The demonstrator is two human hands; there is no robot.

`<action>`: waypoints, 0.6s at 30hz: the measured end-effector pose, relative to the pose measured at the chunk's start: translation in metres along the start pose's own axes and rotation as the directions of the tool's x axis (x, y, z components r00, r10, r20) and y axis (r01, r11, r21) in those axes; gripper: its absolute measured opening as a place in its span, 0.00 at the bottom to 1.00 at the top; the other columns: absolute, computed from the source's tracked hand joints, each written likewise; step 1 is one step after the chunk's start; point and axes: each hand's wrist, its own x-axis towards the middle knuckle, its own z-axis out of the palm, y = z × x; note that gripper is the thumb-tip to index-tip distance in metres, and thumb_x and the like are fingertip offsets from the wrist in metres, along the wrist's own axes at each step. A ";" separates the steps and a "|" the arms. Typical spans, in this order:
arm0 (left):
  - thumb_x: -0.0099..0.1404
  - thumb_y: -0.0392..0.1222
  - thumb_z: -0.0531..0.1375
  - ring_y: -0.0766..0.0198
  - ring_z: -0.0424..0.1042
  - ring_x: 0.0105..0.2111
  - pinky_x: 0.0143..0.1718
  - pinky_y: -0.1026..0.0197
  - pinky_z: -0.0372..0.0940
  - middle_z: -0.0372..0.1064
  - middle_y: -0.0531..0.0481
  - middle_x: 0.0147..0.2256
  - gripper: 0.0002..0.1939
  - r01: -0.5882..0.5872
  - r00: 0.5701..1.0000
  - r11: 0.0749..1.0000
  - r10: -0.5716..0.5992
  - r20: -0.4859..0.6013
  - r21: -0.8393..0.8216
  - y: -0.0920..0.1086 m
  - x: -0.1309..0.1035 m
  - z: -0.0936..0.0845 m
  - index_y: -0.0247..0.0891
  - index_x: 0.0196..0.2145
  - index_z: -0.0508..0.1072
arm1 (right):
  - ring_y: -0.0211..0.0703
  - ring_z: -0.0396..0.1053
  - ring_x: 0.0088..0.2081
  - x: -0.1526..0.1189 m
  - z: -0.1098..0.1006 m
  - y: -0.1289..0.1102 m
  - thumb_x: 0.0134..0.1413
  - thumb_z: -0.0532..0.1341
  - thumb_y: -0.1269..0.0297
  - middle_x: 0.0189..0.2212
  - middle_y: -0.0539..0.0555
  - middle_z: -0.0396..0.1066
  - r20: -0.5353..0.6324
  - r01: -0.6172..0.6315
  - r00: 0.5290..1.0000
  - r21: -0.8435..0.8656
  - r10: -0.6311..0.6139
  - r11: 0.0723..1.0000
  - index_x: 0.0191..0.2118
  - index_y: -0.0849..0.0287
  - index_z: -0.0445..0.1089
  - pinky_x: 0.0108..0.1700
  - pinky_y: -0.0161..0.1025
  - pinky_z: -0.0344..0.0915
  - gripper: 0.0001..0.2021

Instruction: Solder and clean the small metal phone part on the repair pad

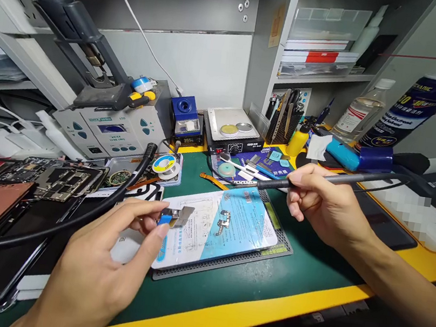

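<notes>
My left hand pinches a small part with a blue end and a flat grey metal plate between thumb and fingers, over the left side of a blue and white printed sheet. I cannot tell the part's exact kind. My right hand grips a soldering iron like a pen, its perforated metal front end pointing left above the sheet's far edge. A small, irregular dark and silver piece lies on the sheet. Under the sheet is a perforated grey mat. The iron and the held part are apart.
A rework station stands back left, its thick black hose crossing the left side. Circuit boards lie at left. Behind the sheet are a solder spool and a hot plate. A spray can and clear bottle stand at right.
</notes>
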 end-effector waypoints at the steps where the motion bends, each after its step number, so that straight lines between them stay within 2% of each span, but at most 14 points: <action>1: 0.69 0.50 0.60 0.64 0.73 0.34 0.40 0.64 0.67 0.75 0.53 0.39 0.11 0.065 0.997 0.997 -0.064 0.053 -0.033 0.001 0.005 -0.002 0.46 0.47 0.74 | 0.37 0.65 0.14 0.000 0.000 0.000 0.49 0.66 0.71 0.15 0.50 0.68 -0.007 -0.005 1.000 0.001 0.005 1.000 0.24 0.60 0.72 0.13 0.31 0.58 0.06; 4: 0.66 0.58 0.61 0.63 0.71 0.26 0.28 0.64 0.65 0.74 0.53 0.28 0.18 0.196 0.960 0.973 -0.166 0.225 -0.120 0.005 0.027 -0.005 0.43 0.44 0.77 | 0.37 0.64 0.13 0.002 -0.002 -0.002 0.48 0.65 0.70 0.14 0.49 0.67 -0.031 -0.048 0.998 0.026 0.048 0.999 0.21 0.60 0.70 0.14 0.32 0.58 0.08; 8: 0.66 0.60 0.59 0.64 0.65 0.20 0.25 0.63 0.59 0.68 0.55 0.19 0.23 0.183 0.928 0.979 -0.141 0.344 -0.092 0.008 0.061 -0.001 0.41 0.48 0.79 | 0.35 0.62 0.13 0.005 -0.004 -0.006 0.47 0.65 0.69 0.14 0.48 0.65 -0.073 -0.128 0.988 0.102 0.136 0.987 0.18 0.59 0.67 0.14 0.33 0.57 0.11; 12: 0.66 0.58 0.60 0.64 0.68 0.23 0.26 0.64 0.58 0.70 0.55 0.21 0.21 0.152 0.862 0.988 -0.116 0.493 -0.035 0.016 0.089 0.004 0.42 0.48 0.80 | 0.35 0.61 0.13 0.006 -0.007 -0.009 0.47 0.64 0.69 0.14 0.47 0.65 -0.091 -0.146 0.983 0.141 0.160 0.979 0.19 0.59 0.66 0.15 0.33 0.56 0.10; 16: 0.66 0.56 0.61 0.67 0.65 0.19 0.25 0.64 0.59 0.69 0.56 0.21 0.19 0.210 0.776 0.975 -0.117 0.620 -0.079 0.024 0.104 0.007 0.39 0.45 0.80 | 0.35 0.60 0.13 0.007 -0.007 -0.009 0.47 0.64 0.69 0.14 0.47 0.64 -0.096 -0.137 0.983 0.161 0.154 0.977 0.20 0.59 0.66 0.15 0.33 0.55 0.10; 18: 0.65 0.54 0.61 0.69 0.64 0.18 0.23 0.65 0.58 0.68 0.56 0.20 0.18 0.232 0.750 0.968 -0.116 0.652 -0.094 0.026 0.108 0.009 0.38 0.43 0.80 | 0.35 0.60 0.13 0.007 -0.006 -0.009 0.47 0.64 0.69 0.14 0.47 0.64 -0.095 -0.136 0.983 0.169 0.154 0.976 0.20 0.59 0.65 0.15 0.33 0.55 0.10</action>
